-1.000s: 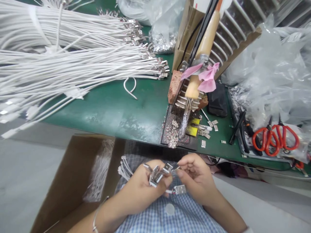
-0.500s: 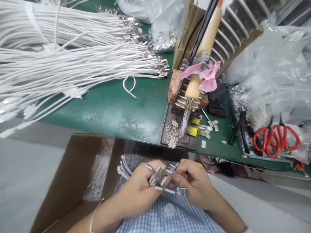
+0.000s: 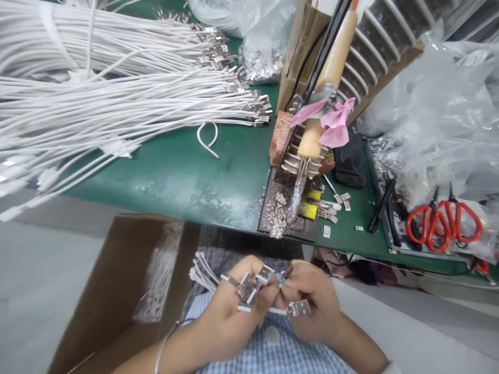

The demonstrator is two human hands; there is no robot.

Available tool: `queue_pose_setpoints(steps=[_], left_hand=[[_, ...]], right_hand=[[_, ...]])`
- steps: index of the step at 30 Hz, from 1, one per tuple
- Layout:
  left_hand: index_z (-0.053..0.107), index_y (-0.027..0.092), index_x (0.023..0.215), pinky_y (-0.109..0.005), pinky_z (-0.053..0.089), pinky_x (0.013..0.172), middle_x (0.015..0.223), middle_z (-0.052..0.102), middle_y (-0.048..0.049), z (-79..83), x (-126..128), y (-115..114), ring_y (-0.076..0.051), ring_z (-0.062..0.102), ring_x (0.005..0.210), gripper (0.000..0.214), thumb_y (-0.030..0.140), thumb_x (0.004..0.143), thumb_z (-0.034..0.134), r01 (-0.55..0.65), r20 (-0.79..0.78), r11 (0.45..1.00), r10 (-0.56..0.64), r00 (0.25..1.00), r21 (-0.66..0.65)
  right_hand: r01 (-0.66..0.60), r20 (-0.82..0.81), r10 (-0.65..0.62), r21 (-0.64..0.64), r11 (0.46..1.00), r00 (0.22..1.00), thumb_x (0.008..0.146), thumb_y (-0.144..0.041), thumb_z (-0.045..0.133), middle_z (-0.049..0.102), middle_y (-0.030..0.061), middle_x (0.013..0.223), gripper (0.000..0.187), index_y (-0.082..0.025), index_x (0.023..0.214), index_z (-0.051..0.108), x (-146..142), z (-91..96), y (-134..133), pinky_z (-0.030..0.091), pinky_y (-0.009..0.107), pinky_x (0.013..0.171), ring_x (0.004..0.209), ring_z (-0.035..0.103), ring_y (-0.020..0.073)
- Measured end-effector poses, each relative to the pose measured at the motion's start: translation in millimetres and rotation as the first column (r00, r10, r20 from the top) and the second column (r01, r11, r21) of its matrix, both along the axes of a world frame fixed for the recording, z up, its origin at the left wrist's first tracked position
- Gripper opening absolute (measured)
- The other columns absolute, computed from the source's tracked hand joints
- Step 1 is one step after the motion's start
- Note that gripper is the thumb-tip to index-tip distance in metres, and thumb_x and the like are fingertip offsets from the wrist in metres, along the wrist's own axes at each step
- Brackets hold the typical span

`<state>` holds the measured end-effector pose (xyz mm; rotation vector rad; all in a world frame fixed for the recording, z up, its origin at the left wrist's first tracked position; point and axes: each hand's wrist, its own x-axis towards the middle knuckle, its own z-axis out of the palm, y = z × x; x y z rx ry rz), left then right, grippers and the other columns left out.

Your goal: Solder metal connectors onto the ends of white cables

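Over my lap, my left hand point(image 3: 234, 306) is closed round several white USB cables. Their bare metal USB plugs point(image 3: 249, 288) stick out above the thumb and forefinger. The cables' other ends point(image 3: 202, 270) hang out behind that hand, to the left. My right hand point(image 3: 314, 298) is closed too, its thumb and fingertips pinched close to the left fingertips. One silver USB plug point(image 3: 299, 308) shows against the right fingers, with a short white stretch of cable leading toward the left hand. Exactly what lies between the pinched fingertips is partly hidden.
Bundled white cables point(image 3: 136, 104) cover the bench's left side. A wooden-handled soldering iron point(image 3: 311, 140) rests in a coiled stand above solder crumbs point(image 3: 277, 215). Red-handled scissors point(image 3: 429, 228) lie right, near plastic bags point(image 3: 440, 104). An open cardboard box point(image 3: 101, 280) stands below left.
The plugs in my left hand have shifted slightly left and spread. My right hand has turned a little, so the plug against its fingers shows more of its flat face.
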<state>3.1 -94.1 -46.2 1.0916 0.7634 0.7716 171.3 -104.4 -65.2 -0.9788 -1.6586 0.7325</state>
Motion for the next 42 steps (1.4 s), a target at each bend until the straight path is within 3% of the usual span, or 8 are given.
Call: queue_pose_setpoints(steps=[6, 10, 14, 18, 20, 25, 29, 42], left_hand=[[0.046, 0.021, 0.09, -0.017, 0.034, 0.049, 0.073, 0.059, 0.0026, -2.1, 2.8, -6.5, -0.007, 0.043, 0.056, 0.026, 0.044, 0.099, 0.054, 0.041, 0.091, 0.991, -0.03, 0.995, -0.126], [0.049, 0.019, 0.089, -0.018, 0.037, 0.049, 0.072, 0.061, 0.001, 4.8, 1.6, -0.7, -0.008, 0.045, 0.055, 0.019, 0.035, 0.098, 0.055, 0.044, -0.032, 0.998, -0.046, 0.998, -0.046], [0.054, 0.017, 0.076, -0.02, 0.04, 0.051, 0.062, 0.057, 0.0017, 8.7, -1.5, 6.3, -0.01, 0.05, 0.054, 0.017, 0.026, 0.089, 0.061, 0.061, -0.22, 0.991, -0.035, 0.975, 0.115], [0.056, 0.017, 0.074, -0.018, 0.038, 0.047, 0.057, 0.055, 0.0035, 7.3, -2.3, 8.1, -0.009, 0.047, 0.049, 0.012, 0.02, 0.084, 0.061, 0.061, -0.242, 0.978, -0.012, 0.97, 0.198], [0.057, 0.017, 0.073, -0.018, 0.039, 0.047, 0.057, 0.056, 0.003, 7.7, -1.6, 8.2, -0.009, 0.048, 0.049, 0.011, 0.019, 0.082, 0.061, 0.047, -0.263, 0.982, 0.003, 0.965, 0.184], [0.058, 0.016, 0.07, -0.017, 0.039, 0.046, 0.057, 0.057, 0.0025, 11.7, -0.8, 10.2, -0.009, 0.048, 0.049, 0.013, 0.022, 0.081, 0.061, 0.01, -0.274, 1.0, -0.006, 0.962, 0.012], [0.059, 0.016, 0.07, -0.018, 0.04, 0.048, 0.058, 0.057, 0.0028, 12.6, -1.1, 11.5, -0.009, 0.049, 0.05, 0.012, 0.021, 0.08, 0.063, 0.01, -0.248, 1.0, -0.014, 0.969, -0.02], [0.064, 0.018, 0.076, -0.021, 0.052, 0.064, 0.081, 0.069, -0.0015, 2.5, -6.3, 11.5, -0.013, 0.064, 0.071, 0.01, 0.016, 0.086, 0.064, -0.085, -0.17, 0.993, 0.098, 0.981, 0.078]], right_hand=[[0.012, -0.083, -0.012, -0.001, 1.0, 0.996, 0.096, -0.023, 0.053, 0.052, -0.0046, 0.053, 0.009, -0.03, 0.092, 0.056, -3.5, -3.2, -4.2, 0.038, 0.032, 0.047, 0.043, 0.045, 0.0154], [-0.04, -0.233, -0.011, -0.213, 0.976, 0.972, 0.098, -0.029, 0.052, 0.055, -0.0017, 0.056, 0.019, -0.026, 0.08, 0.056, -2.8, -2.8, -9.4, 0.039, 0.03, 0.049, 0.047, 0.049, 0.0151], [-0.22, -0.429, 0.005, -0.454, 0.863, 0.903, 0.095, -0.046, 0.057, 0.051, -0.0028, 0.061, 0.031, -0.023, 0.074, 0.053, -0.9, -4.7, -12.2, 0.037, 0.025, 0.049, 0.049, 0.045, 0.012], [-0.381, -0.554, 0.011, -0.559, 0.737, 0.833, 0.088, -0.052, 0.064, 0.048, -0.004, 0.061, 0.037, -0.022, 0.071, 0.051, 0.6, -5.8, -11.2, 0.034, 0.023, 0.049, 0.051, 0.04, 0.0106], [-0.375, -0.552, -0.021, -0.594, 0.712, 0.833, 0.087, -0.053, 0.066, 0.049, -0.0037, 0.061, 0.038, -0.022, 0.07, 0.051, 1.4, -6.8, -11.0, 0.033, 0.022, 0.049, 0.051, 0.039, 0.0106], [-0.154, -0.482, -0.177, -0.57, 0.807, 0.858, 0.094, -0.045, 0.06, 0.052, -0.0039, 0.061, 0.028, -0.023, 0.078, 0.054, 3.0, -9.7, -10.6, 0.04, 0.022, 0.051, 0.051, 0.046, 0.011], [-0.144, -0.44, -0.107, -0.499, 0.855, 0.892, 0.094, -0.042, 0.063, 0.065, 0.0003, 0.077, 0.019, -0.026, 0.102, 0.058, 3.2, -6.7, -9.5, 0.049, 0.022, 0.054, 0.06, 0.061, 0.0132], [-0.159, -0.408, -0.061, -0.483, 0.861, 0.911, 0.093, -0.035, 0.065, 0.062, -0.0012, 0.072, 0.012, -0.025, 0.093, 0.058, 5.0, 0.4, -5.6, 0.048, 0.021, 0.052, 0.056, 0.057, 0.0113]])
